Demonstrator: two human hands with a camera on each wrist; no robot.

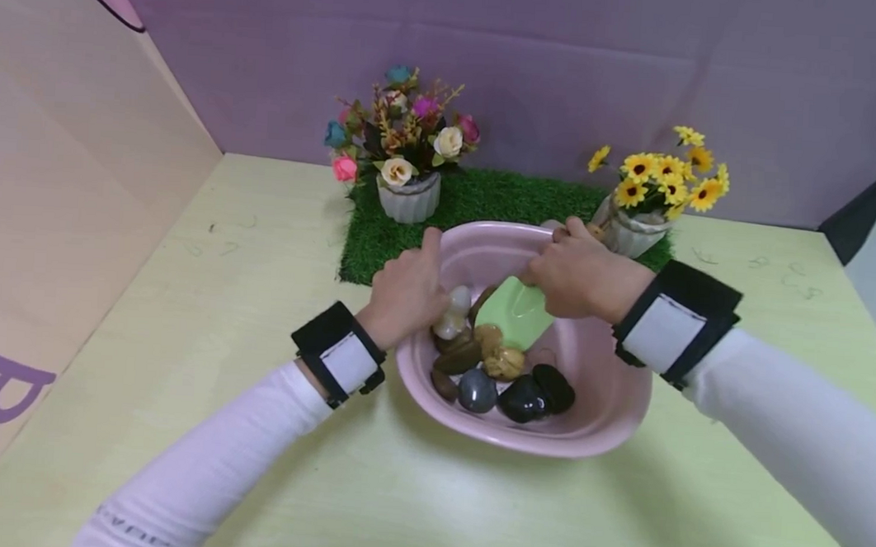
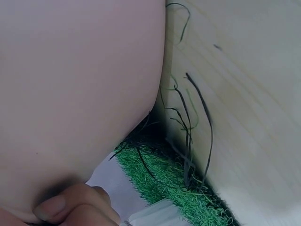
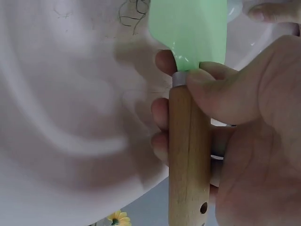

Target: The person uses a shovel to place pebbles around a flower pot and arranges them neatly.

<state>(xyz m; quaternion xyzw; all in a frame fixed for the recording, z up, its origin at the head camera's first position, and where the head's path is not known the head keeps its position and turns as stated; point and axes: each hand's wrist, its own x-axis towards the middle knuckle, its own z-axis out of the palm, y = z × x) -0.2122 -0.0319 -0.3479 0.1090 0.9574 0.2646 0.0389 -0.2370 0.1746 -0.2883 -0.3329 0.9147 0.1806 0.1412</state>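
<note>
A pink plastic basin (image 1: 526, 445) is tilted toward me, with several stones inside: black (image 1: 524, 399), grey, brown, tan and whitish ones. At its left rim my left hand (image 1: 406, 292) grips the basin, and fingers (image 2: 80, 205) press its outer wall in the left wrist view. My right hand (image 1: 582, 273) holds a small shovel with a green blade (image 1: 516, 312), which touches the tan stones. In the right wrist view, the thumb and fingers wrap the shovel's wooden handle (image 3: 186, 155) near its metal collar.
Behind the basin lies a green artificial turf mat (image 1: 497, 196). It bears a pot of mixed flowers (image 1: 409, 198) on the left and a pot of yellow flowers (image 1: 637, 230) on the right. A purple wall panel (image 1: 552, 89) closes off the back of the pale wooden table (image 1: 258, 297).
</note>
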